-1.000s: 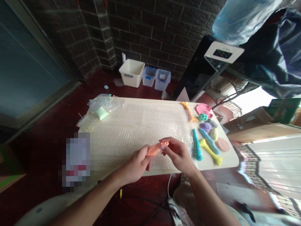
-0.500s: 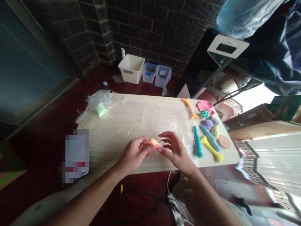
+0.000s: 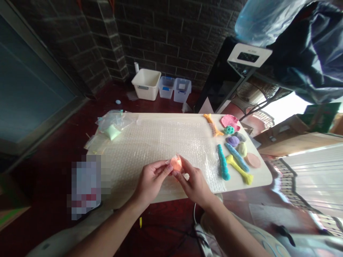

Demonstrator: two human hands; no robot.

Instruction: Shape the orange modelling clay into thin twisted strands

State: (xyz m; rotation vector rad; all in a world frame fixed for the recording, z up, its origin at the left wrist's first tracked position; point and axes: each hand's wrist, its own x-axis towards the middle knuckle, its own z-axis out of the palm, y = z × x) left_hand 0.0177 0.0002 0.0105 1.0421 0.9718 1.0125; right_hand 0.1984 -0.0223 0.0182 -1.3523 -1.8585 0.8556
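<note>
An orange lump of modelling clay in clear plastic wrap (image 3: pixel 176 164) is pinched between my two hands above the near side of the table. My left hand (image 3: pixel 151 178) grips its left edge between thumb and fingers. On the other side, my right hand (image 3: pixel 195 182) has its thumb and fingers closed on the wrapped lump. Beneath both hands lies a sheet of bubble wrap (image 3: pixel 160 139). Just right of my right hand are a teal ridged clay piece (image 3: pixel 223 162) and a yellow bone-shaped clay piece (image 3: pixel 239 169).
More clay shapes lie on the table's right end, among them a pink dish-like piece (image 3: pixel 229 122) and an orange bone-shaped piece (image 3: pixel 213 125). Plastic bags with a pale green packet (image 3: pixel 112 132) rest at the left. Beyond the table, bins (image 3: pixel 147 84) stand on the floor.
My right hand's fingers, spread before, have closed onto the orange packet. The packet has turned from lying lengthwise to more upright. The view has shifted slightly.
</note>
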